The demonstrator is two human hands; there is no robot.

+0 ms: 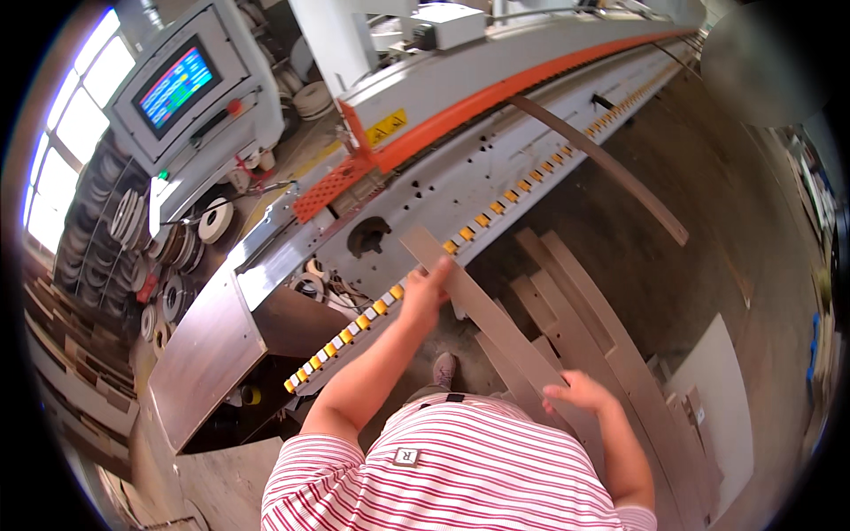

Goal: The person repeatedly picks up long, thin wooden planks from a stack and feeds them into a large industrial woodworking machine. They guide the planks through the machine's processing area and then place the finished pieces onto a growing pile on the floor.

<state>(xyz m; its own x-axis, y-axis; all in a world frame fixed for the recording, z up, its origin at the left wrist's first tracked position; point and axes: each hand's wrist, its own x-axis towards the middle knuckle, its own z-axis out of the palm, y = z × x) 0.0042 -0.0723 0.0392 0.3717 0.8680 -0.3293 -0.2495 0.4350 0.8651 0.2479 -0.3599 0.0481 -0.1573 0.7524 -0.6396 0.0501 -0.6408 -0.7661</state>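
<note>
A long, narrow grey-brown board (487, 311) lies slantwise in front of me, its far end over the roller edge of the machine. My left hand (425, 294) is closed on the board's left edge near that far end. Further back along the board, my right hand (582, 393) grips the right edge, thumb over the top; its other fingers are partly hidden. Beneath and beside this piece lie more grey-brown boards (584, 310), some notched. A second narrow strip (611, 168) juts out from under the machine's orange rail, apart from both hands.
The long machine (531, 71) runs from left to far right, with yellow rollers (482, 219) along its near edge. A control panel with a lit screen (175, 86) stands at the left. Coils of edging tape (215, 220) sit beyond the machine's end. A pale sheet (715, 398) leans at right.
</note>
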